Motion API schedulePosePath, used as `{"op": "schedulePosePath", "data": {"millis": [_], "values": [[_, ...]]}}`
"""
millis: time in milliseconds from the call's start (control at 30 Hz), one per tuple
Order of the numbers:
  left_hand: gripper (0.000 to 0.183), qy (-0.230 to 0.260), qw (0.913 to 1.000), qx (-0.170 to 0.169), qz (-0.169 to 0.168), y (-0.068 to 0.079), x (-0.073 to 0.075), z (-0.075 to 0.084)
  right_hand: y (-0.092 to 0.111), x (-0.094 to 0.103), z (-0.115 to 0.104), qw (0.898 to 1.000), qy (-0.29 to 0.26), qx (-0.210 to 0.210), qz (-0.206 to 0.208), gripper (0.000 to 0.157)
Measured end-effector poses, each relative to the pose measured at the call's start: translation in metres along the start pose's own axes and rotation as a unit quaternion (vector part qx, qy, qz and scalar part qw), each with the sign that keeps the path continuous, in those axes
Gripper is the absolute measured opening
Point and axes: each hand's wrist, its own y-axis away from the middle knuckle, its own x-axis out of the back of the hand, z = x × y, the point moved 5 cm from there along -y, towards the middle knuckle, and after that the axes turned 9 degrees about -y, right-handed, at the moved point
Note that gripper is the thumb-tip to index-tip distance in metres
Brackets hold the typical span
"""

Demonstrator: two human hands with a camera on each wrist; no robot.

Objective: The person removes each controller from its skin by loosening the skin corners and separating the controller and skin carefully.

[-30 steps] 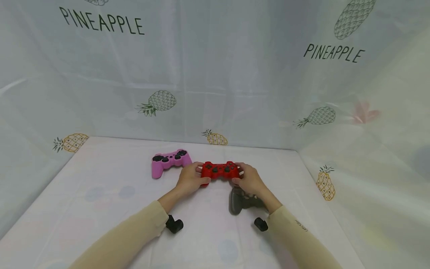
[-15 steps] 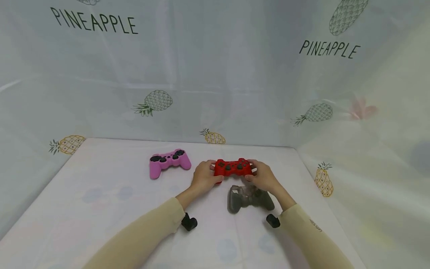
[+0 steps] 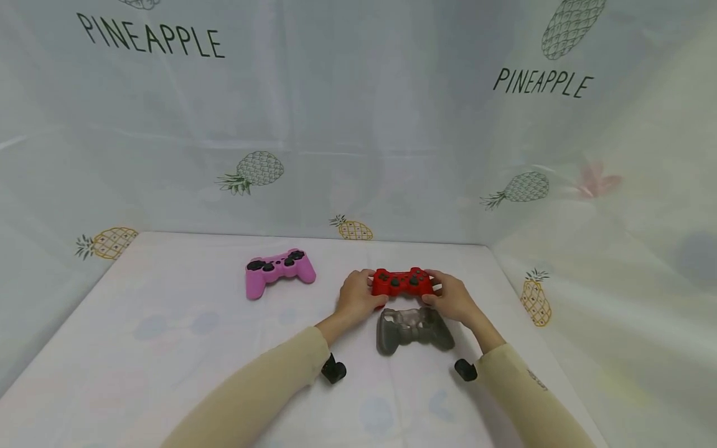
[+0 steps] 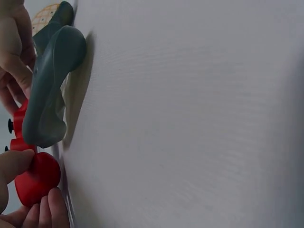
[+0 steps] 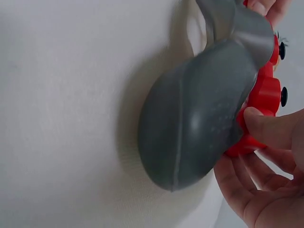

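Just beyond a smooth, seamed grey controller shell on the dotted white cloth, the left hand and right hand pinch a glossy red gamepad, one at each rounded end, thumbs near, fingers curled behind. Black mushroom-shaped thumbsticks stand up from it. Well left lies a pink gamepad.

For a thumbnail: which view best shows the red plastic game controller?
The head view: the red plastic game controller shows its button face almost whole. Both wrist views catch it edge-on, black sticks in profile, partly behind the dark grey game controller.
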Motion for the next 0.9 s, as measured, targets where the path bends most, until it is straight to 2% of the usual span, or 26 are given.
{"op": "schedulePosePath", "data": {"millis": [367,567,900], "values": [[0.060,-0.017,0.9997,0.003,-0.015,-0.007,-0.006,0.001,-0.003,-0.002,0.010,0.999,-0.003,-0.032,0.000,0.062],[0.065,0.005,0.9993,-0.003,-0.036,-0.007,-0.006,-0.006,-0.004,-0.003,0.006,0.999,0.012,-0.030,-0.004,0.062],[0.064,0.011,0.9988,0.004,-0.048,-0.006,-0.006,-0.009,-0.004,-0.003,0.000,0.999,0.024,-0.017,-0.012,0.064]]}}
